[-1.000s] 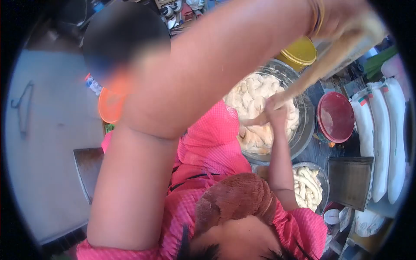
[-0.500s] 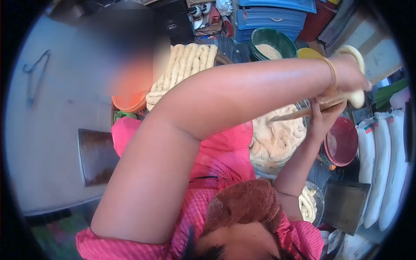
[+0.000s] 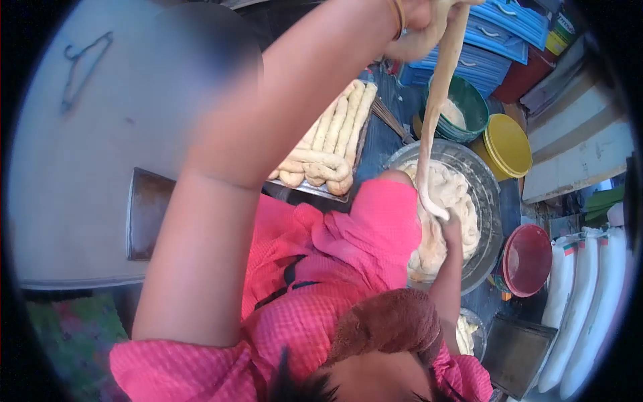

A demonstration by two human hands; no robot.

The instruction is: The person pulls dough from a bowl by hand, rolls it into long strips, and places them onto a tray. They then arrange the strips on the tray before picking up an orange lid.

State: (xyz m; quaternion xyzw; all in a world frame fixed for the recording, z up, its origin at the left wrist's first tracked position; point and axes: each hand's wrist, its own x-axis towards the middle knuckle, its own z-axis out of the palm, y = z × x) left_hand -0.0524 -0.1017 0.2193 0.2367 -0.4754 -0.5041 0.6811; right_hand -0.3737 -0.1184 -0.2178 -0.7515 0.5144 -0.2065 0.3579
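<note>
My left hand (image 3: 420, 13) is raised at the top edge, closed round a long dough strip (image 3: 439, 90), with part of the dough looped beside it. The strip hangs down to my right hand (image 3: 453, 228), whose fingers are closed at its lower end. Beneath that hand a wide metal basin (image 3: 492, 234) holds a large mass of soft dough (image 3: 462, 191). Left of the basin, thick dough ropes (image 3: 348, 124) lie side by side on a metal tray (image 3: 321, 192), with folded pieces at its near end.
A green basin (image 3: 475, 110) with flour-like powder, a yellow lidded bucket (image 3: 507, 147) and a red bucket (image 3: 529, 261) stand around the metal basin. Blue drawers (image 3: 479, 50) are behind, white sacks (image 3: 589, 301) at right. A smaller bowl (image 3: 477, 335) with dough sits low right.
My left hand has swung up and left from the right side. My right hand has moved down over the basin. The dough strip now stretches long between the two hands.
</note>
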